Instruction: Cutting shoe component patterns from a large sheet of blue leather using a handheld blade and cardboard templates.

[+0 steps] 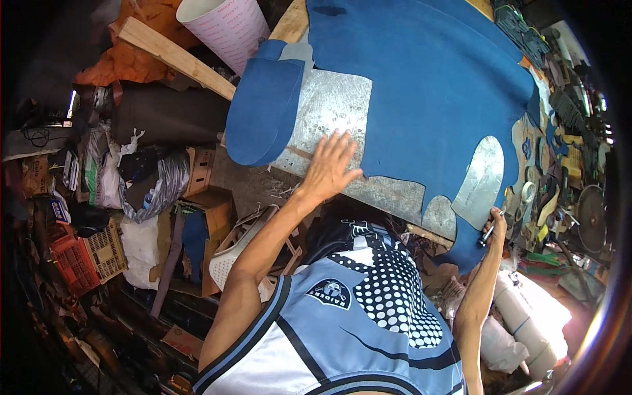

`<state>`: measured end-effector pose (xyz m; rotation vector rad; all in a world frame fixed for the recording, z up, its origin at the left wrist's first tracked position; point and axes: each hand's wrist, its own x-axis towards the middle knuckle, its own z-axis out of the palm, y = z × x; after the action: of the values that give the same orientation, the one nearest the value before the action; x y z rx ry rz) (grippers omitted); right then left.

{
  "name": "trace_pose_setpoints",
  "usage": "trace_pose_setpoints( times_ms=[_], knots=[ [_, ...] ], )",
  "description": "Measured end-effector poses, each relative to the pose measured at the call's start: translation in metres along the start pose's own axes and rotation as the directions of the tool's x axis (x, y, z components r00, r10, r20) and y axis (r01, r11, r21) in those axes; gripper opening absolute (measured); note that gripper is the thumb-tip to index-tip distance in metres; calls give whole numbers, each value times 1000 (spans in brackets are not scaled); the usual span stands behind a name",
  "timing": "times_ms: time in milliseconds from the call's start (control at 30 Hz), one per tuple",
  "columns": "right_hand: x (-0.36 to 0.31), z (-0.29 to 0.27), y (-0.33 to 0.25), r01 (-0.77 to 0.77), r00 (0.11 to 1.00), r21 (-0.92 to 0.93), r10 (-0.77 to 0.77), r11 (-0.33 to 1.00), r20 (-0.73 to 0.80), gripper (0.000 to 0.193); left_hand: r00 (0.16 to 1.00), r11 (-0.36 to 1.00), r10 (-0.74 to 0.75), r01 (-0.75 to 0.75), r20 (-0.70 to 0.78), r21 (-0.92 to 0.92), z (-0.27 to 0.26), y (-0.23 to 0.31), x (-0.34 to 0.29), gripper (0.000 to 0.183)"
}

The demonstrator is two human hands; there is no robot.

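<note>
A pen (488,232) is gripped in the right hand (495,222) at the near edge of a blue sheet (428,85). The left hand (327,168), fingers spread and released, is pressed flat on a metal plate (332,112). The sheet is draped across the plate, beyond both hands.

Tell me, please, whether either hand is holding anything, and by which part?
The right hand grips a slim pen-like tool by its upper shaft, tip against the blue sheet. The left hand holds nothing; it lies flat on the metal plate.
</note>
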<state>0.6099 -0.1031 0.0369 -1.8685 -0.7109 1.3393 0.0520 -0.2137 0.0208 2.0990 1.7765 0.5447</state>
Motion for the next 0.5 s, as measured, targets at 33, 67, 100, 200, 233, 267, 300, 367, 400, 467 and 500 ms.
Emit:
trace_pose_setpoints(
  times_ms=[33,67,100,200,233,267,300,367,400,467,500],
  knots=[
    [-2,-1,-1,12,1000,-16,-12,1000,-17,23,993,988,-107,112,-55,111,-16,-6,4,76],
    [-5,-1,-1,20,999,-34,-21,999,-34,23,971,950,-206,228,-119,212,-29,-16,5,76],
    [-6,-2,0,31,999,-33,-32,999,-39,22,927,896,-298,354,-226,267,-40,-35,3,76],
    [-7,5,0,37,999,-25,-38,999,-35,22,676,651,-560,716,-479,250,-78,-93,-30,78],
    [-7,3,0,35,998,-24,-36,999,-43,22,624,627,-612,757,-486,182,-88,-107,-42,78],
    [-5,1,1,37,998,-21,-38,999,-46,22,571,599,-662,793,-486,116,-96,-118,-55,77],
    [-3,-5,4,38,997,-20,-40,999,-63,22,566,582,-667,802,-484,137,-100,-123,-64,78],
    [6,-7,9,19,1000,57,-18,998,-12,22,598,581,-649,789,-470,201,-100,-120,-74,76],
    [11,9,9,-16,1000,30,16,999,-9,22,622,582,-627,774,-469,250,-101,-113,-79,74],
    [0,15,-5,-13,998,-20,12,1000,-63,20,704,721,-521,666,-482,192,-74,-94,-65,70],
    [3,13,-7,11,999,3,-11,1000,-46,19,764,786,-446,583,-465,204,-64,-80,-53,66]
  ],
)
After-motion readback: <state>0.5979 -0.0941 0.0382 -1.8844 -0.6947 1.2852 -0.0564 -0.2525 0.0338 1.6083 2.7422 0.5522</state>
